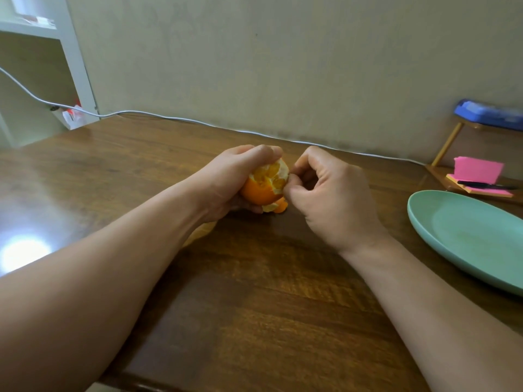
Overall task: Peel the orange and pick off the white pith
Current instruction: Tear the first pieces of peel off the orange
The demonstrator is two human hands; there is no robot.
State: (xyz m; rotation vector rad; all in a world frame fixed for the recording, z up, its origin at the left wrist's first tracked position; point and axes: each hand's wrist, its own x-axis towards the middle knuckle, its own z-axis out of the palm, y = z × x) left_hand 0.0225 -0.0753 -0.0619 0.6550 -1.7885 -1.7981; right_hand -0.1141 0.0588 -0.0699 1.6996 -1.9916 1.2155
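My left hand (pixel 229 179) grips a partly peeled orange (pixel 264 183) just above the wooden table (pixel 254 306). The orange's upper half shows bare segments with white pith; its lower half still wears orange skin. A curled flap of peel (pixel 276 207) hangs at its underside. My right hand (pixel 328 190) sits against the orange's right side, thumb and fingertips pinched together at the edge of the peel. What exactly the fingers pinch is hidden behind them.
A green plate (pixel 467 236) lies at the right on the table. Behind it stands a small stand with pink sticky notes (pixel 478 169) and a black pen (pixel 481 184). A white cable (pixel 169 118) runs along the wall. A peel piece (pixel 202 230) shows under my left wrist.
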